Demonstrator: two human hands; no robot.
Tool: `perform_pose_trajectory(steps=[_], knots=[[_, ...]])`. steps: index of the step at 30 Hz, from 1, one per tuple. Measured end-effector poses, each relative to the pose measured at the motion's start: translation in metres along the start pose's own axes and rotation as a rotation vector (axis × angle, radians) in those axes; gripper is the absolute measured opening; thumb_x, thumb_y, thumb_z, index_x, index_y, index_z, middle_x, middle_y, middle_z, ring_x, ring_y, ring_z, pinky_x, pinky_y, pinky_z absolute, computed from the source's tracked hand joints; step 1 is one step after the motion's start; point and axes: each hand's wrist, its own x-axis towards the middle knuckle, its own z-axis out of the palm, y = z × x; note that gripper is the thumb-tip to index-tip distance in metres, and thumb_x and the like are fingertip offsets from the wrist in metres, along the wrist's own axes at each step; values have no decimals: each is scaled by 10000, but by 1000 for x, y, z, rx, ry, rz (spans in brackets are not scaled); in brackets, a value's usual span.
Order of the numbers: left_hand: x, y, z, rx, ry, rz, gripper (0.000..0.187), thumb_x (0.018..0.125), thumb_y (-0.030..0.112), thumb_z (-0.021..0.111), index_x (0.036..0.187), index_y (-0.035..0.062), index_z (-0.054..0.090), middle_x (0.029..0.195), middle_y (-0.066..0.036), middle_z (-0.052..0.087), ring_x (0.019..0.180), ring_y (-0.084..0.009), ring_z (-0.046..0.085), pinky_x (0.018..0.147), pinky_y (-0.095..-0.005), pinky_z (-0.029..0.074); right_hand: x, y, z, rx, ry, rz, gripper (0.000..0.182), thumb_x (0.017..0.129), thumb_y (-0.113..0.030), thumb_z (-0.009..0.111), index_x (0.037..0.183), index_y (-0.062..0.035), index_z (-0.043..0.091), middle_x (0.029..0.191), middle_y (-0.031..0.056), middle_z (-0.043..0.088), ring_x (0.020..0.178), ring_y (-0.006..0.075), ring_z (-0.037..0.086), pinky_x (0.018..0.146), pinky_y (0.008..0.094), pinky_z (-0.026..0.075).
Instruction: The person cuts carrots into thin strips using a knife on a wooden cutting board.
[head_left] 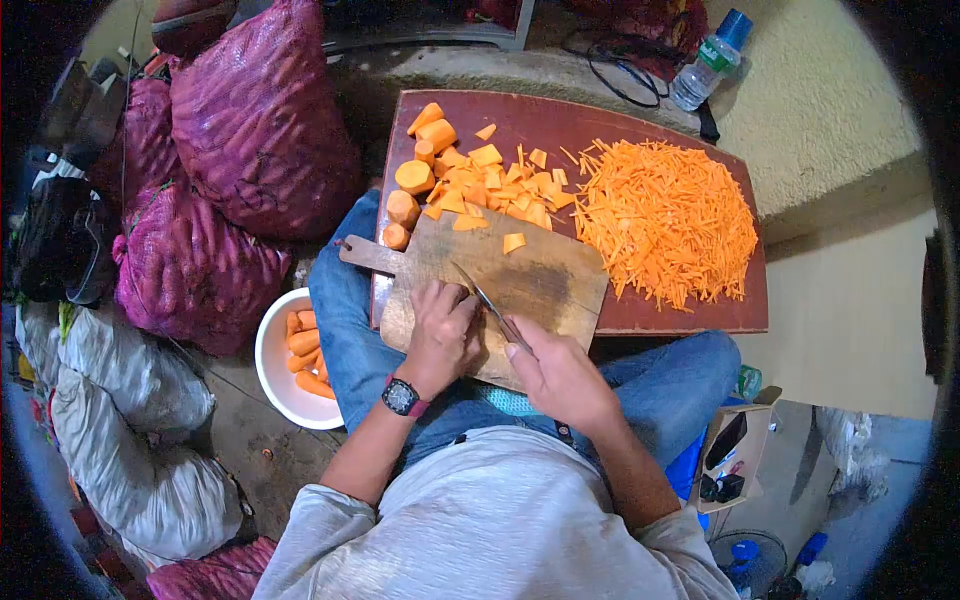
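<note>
My right hand (565, 375) is closed round the handle of a knife (483, 297), whose blade points up and to the left over the wooden cutting board (545, 265). Close beside the blade, my left hand (441, 335) rests on the board with its fingers curled down; whatever they hold is hidden beneath them. A carrot slice (514, 242) lies alone on the board. Beyond it are flat carrot slices (490, 185) and thicker carrot chunks (414, 177). To the right rises a big heap of carrot matchsticks (665, 222).
A dark red tabletop (690, 318) lies under the board. Peeled carrots fill part of a white basin (270, 365) on the floor at left. Full purple mesh sacks (262, 120) and white sacks (140, 470) crowd that side. A water bottle (708, 65) stands on the ledge.
</note>
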Motion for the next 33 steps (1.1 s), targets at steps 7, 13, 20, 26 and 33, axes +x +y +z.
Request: perform_pose_trajectory(steps=[7,13,20,26,33], knots=[[3,1,-1,-11,31,-3,253,734,23,753,986,21,735,964,-137,606,977,-369,584,900,-491,428,-1,-6,-7,69,44,3,288,1088,-186,577,1312,-7,604,883,334,698,865,555,707,759,603,548],[3,-1,7,-101,187,-81,116,787,-13,783,886,12,728,892,-131,625,894,-350,601,842,-459,467,-19,0,-12,140,86,24,280,1085,-150,587,1319,1,612,872,291,688,820,487,723,719,506,548],[2,-5,5,-204,230,-181,42,818,-4,765,837,11,730,878,-134,661,854,-346,611,821,-462,485,-23,39,-9,212,135,37,292,1108,-173,590,1331,-3,672,818,21,615,686,128,560,631,332,490],[8,-1,8,-138,143,-152,44,826,53,790,825,54,746,876,-100,662,891,-335,608,854,-473,444,-21,78,-88,-82,431,136,296,1088,-156,586,1315,15,669,1009,255,739,919,371,737,862,434,569],[49,-2,7,-43,58,-60,194,816,53,834,993,10,768,1017,-155,705,944,-374,635,882,-483,511,-14,77,-66,-52,538,-162,279,1059,-156,620,1280,7,665,922,312,713,906,453,768,778,537,558]])
